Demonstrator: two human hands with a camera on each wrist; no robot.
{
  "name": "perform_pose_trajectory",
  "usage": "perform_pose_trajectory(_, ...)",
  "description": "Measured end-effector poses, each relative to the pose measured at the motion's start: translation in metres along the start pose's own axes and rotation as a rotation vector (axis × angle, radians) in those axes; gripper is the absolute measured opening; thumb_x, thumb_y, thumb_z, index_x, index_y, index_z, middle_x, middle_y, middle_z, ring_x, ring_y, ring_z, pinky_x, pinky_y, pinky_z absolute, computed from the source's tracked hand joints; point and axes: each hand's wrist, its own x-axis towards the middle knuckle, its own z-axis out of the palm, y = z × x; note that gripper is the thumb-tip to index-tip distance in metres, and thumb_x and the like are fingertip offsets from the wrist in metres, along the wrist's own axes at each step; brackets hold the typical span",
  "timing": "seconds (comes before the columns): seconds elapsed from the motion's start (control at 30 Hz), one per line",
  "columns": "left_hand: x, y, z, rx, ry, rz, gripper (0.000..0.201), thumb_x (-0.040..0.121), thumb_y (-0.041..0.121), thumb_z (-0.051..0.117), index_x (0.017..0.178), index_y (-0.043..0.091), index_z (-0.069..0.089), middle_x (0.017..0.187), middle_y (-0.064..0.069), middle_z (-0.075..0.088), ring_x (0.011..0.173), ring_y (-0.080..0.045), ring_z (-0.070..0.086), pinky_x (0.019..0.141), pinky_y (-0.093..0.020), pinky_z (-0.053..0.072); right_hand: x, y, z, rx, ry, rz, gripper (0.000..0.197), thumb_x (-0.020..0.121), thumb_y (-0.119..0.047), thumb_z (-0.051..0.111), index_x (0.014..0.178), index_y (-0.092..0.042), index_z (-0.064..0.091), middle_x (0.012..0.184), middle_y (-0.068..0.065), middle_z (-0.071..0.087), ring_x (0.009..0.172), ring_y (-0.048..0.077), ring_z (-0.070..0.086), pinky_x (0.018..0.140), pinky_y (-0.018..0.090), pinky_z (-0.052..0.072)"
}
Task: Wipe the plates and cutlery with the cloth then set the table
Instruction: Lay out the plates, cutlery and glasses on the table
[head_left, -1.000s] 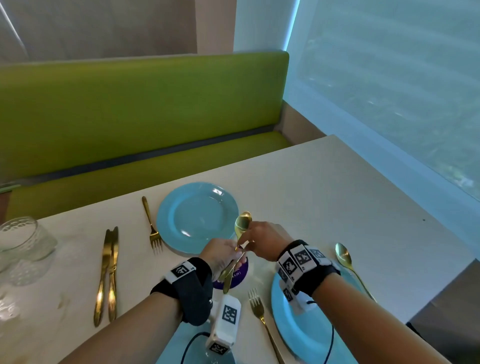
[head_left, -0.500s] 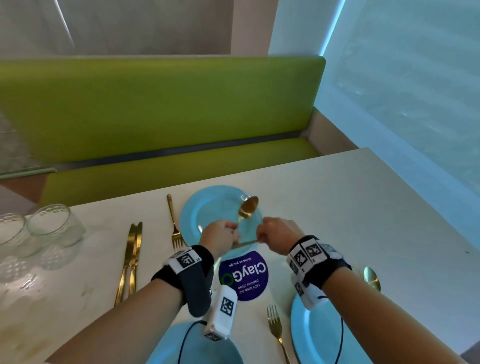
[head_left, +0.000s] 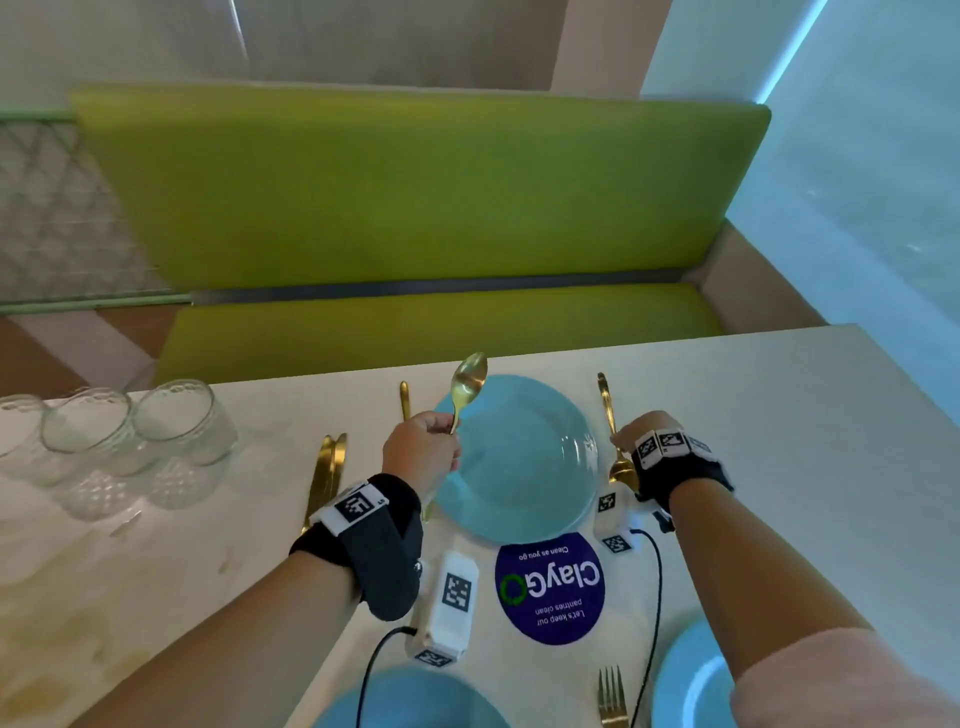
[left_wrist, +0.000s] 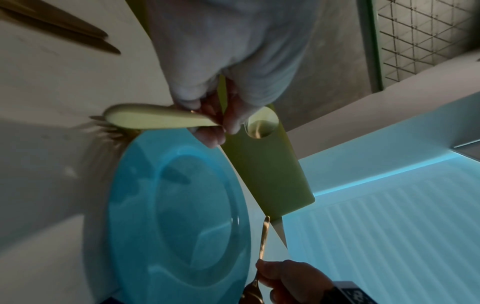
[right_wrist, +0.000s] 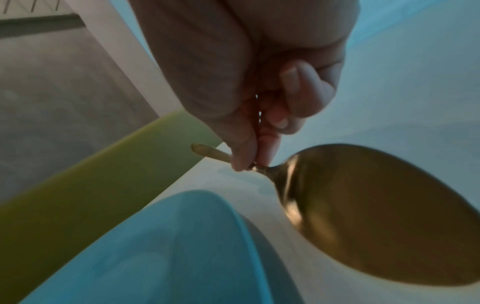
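A blue plate (head_left: 519, 457) lies at the table's far side. My left hand (head_left: 441, 428) pinches a gold spoon (head_left: 470, 376) by its handle above the plate's left rim, bowl pointing up and away; the left wrist view shows that spoon (left_wrist: 155, 119) between thumb and fingers. My right hand (head_left: 621, 441) pinches a second gold spoon (head_left: 605, 395) just right of the plate, handle pointing away and bowl (right_wrist: 376, 216) low over the table. A gold fork (head_left: 404, 400) lies left of the plate, mostly hidden by my left hand. No cloth is in view.
Two gold knives (head_left: 327, 473) lie left of the fork. Several glass jars (head_left: 135, 441) stand at the far left. A purple sticker (head_left: 550, 587) sits mid-table. Two more blue plates (head_left: 691, 686) and a fork (head_left: 613, 696) lie at the near edge. A green bench (head_left: 415, 208) runs behind.
My hands, close together over the plate's near rim before, have moved apart. The left now holds a spoon at the plate's left and the right a spoon at its right.
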Motion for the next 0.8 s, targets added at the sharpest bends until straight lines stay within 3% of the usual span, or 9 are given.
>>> perform_pose_trajectory(0.1,0.004,-0.005,-0.009,-0.028,-0.010,-0.015,0.019,0.087,-0.003,0.052,0.097,0.010,0.062,0.070,-0.003,0.058,0.057,-0.014,0.052,0.052,-0.016,0.050,0.005,-0.010,0.001,0.053,-0.057,0.056,0.036,0.077,-0.020,0.071,0.112,-0.023,0.067,0.109,-0.002,0.065,0.091,0.017,0.063,0.080,0.017,0.051)
perform_pose_trajectory(0.2,0.006,-0.010,-0.015,-0.052,-0.013,-0.040,0.021,0.088,-0.002,0.053,0.102,0.009,0.063,0.072,-0.004,0.060,0.060,-0.014,0.054,0.055,-0.019,0.047,0.016,-0.017,0.002,0.020,-0.080,0.026,0.035,0.081,-0.018,0.065,0.115,-0.016,0.064,0.105,0.004,0.066,0.094,0.022,0.064,0.043,0.006,0.043)
perform_pose_trajectory(0.3,0.004,-0.016,-0.017,-0.082,-0.011,-0.070,0.022,0.088,-0.002,0.054,0.105,0.009,0.062,0.075,-0.006,0.061,0.060,-0.015,0.054,0.056,-0.020,0.048,0.014,-0.026,0.001,0.259,-0.016,0.131,0.026,0.085,-0.026,0.053,0.106,-0.023,0.067,0.099,-0.004,0.069,0.089,0.018,0.066,0.064,0.011,0.049)
perform_pose_trajectory(0.4,-0.001,-0.022,-0.019,-0.100,-0.028,-0.089,0.021,0.088,-0.001,0.055,0.106,0.007,0.061,0.076,-0.008,0.061,0.059,-0.016,0.055,0.059,-0.024,0.050,0.015,-0.026,0.006,0.281,0.037,0.113,0.025,0.084,-0.029,0.051,0.100,-0.023,0.069,0.088,-0.007,0.070,0.078,0.017,0.065,0.063,0.016,0.044)
perform_pose_trajectory(0.5,-0.008,-0.024,-0.019,-0.119,-0.054,-0.107,0.016,0.088,0.000,0.056,0.103,0.006,0.060,0.077,-0.009,0.060,0.062,-0.018,0.056,0.068,-0.029,0.056,0.010,-0.022,0.005,0.344,0.126,0.090,0.027,0.085,-0.030,0.052,0.107,-0.026,0.067,0.096,-0.003,0.070,0.090,0.020,0.067,0.061,0.019,0.042)
perform_pose_trajectory(0.57,-0.015,-0.023,-0.020,-0.144,-0.071,-0.125,0.011,0.089,0.003,0.058,0.099,0.006,0.060,0.076,-0.009,0.060,0.062,-0.018,0.057,0.066,-0.028,0.056,0.006,-0.021,-0.004,0.484,0.141,0.130,0.032,0.088,-0.028,0.057,0.116,-0.013,0.064,0.113,0.008,0.067,0.105,0.027,0.063,0.067,0.023,0.046)
perform_pose_trajectory(0.63,-0.025,-0.020,-0.020,-0.181,-0.081,-0.156,0.005,0.090,0.005,0.057,0.094,0.008,0.059,0.076,-0.010,0.059,0.062,-0.017,0.058,0.059,-0.024,0.057,-0.009,-0.021,-0.014,0.508,0.166,0.137,0.034,0.089,-0.027,0.056,0.109,-0.002,0.066,0.115,0.014,0.066,0.109,0.029,0.061,0.082,0.029,0.048)
perform_pose_trajectory(0.7,-0.036,-0.018,-0.018,-0.220,-0.099,-0.182,0.006,0.091,0.006,0.055,0.096,0.008,0.058,0.078,-0.010,0.058,0.063,-0.017,0.059,0.059,-0.025,0.057,-0.031,-0.025,-0.017,0.618,0.253,0.105,0.032,0.089,-0.029,0.054,0.100,-0.003,0.070,0.105,0.014,0.070,0.101,0.029,0.063,0.084,0.030,0.048)
perform_pose_trajectory(0.8,-0.058,-0.018,-0.017,-0.263,-0.143,-0.198,0.007,0.092,0.005,0.053,0.098,0.007,0.056,0.083,-0.009,0.055,0.068,-0.017,0.057,0.071,-0.032,0.055,-0.081,-0.037,-0.003,0.744,0.242,-0.062,0.022,0.087,-0.025,0.058,0.096,-0.010,0.072,0.091,0.005,0.071,0.072,0.017,0.061,0.067,0.022,0.046)
